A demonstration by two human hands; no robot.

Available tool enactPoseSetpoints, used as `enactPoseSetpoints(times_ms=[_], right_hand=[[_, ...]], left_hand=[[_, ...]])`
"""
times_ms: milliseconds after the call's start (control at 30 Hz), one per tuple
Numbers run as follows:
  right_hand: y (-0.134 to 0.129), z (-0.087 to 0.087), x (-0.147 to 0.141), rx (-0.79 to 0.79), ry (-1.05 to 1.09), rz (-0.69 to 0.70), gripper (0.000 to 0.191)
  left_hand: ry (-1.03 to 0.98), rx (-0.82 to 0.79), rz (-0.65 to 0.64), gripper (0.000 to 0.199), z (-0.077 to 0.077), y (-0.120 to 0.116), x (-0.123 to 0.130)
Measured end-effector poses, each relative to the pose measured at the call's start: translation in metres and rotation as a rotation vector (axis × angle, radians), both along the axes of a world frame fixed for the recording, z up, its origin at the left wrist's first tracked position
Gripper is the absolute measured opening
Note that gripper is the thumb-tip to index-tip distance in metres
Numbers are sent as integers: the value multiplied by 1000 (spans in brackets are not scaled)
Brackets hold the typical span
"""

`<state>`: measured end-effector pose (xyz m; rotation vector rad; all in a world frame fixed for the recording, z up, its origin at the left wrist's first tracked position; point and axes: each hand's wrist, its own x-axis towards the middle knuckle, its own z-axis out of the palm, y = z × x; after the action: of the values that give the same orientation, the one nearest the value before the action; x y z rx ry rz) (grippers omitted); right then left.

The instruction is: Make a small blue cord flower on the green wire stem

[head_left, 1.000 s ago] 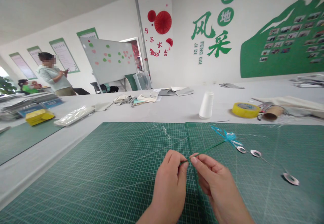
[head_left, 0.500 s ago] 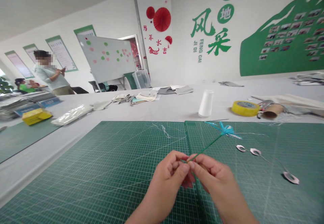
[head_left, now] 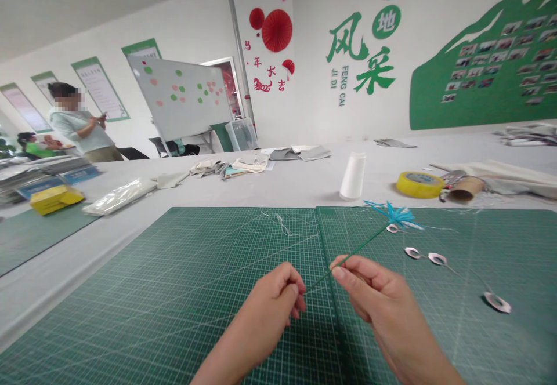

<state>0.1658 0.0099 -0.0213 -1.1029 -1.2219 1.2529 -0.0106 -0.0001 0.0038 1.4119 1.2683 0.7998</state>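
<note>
A thin green stem [head_left: 365, 242] slants up to the right over the cutting mat, topped by a blue flower of thin loops and strands [head_left: 397, 215]. My right hand [head_left: 378, 291] pinches the stem partway down between thumb and forefinger. Lower and to the left, my left hand [head_left: 275, 293] is closed at the stem's bottom end, which its fingers hide. A short stretch of stem shows between the hands. Just under the flower lies a small pale ring-shaped piece [head_left: 392, 229].
Green gridded mats [head_left: 195, 280] cover the near table. Pale ring pieces [head_left: 437, 258] and a cord lie at right. Behind stand a white thread cone [head_left: 353, 176], yellow tape [head_left: 420, 185] and a cardboard tube [head_left: 466, 188]. A person [head_left: 82, 124] stands far left.
My hands have moved apart, the left one down and to the left, the right one slightly right and up. The flower has shifted a little right and up, and more stem shows between my hands.
</note>
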Motion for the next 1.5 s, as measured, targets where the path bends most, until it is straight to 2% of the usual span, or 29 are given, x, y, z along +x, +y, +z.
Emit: enactPoseSetpoints(times_ms=[67,100,200,267,400,467,733,933,1033,1133,1233,1333,1500], right_hand=[[-1,1,-2,22,-40,26,24],[-1,2,-3,45,-60,48,23],[-3,6,-7,98,-81,149,24],[-3,7,-7,99,-83,187,25],[-3,5,-5,87,-118,148,22],[-2,4,-4,90,-128,143,22],[-2,2,-6,110,-125,111,19],[-2,-6,-7,108,-223,11,23],[-3,-5,-7,164,-290,39,24],[-6,-4,-6,287,-441,91,27],[-8,-5,-6,459,-534,71,26],[-10,-6,-6,589,-576,37,25],[-11,-6,-5,684,-700,18,29]], left_hand=[[-44,129,97,18,0,1,0],[-101,149,94,19,1,1,2],[-293,55,-30,23,4,-2,8],[-319,-37,-92,22,5,-4,12],[-228,-152,-55,21,6,-7,15],[-254,-164,-45,22,6,-8,14],[-281,-111,-14,14,7,-7,14],[-336,-74,51,15,5,-6,12],[-337,-67,57,16,5,-4,11],[-289,-51,64,16,3,-3,12],[-197,20,89,17,0,-2,13],[-44,159,116,22,-1,-4,14],[299,402,173,24,-3,-9,15]])
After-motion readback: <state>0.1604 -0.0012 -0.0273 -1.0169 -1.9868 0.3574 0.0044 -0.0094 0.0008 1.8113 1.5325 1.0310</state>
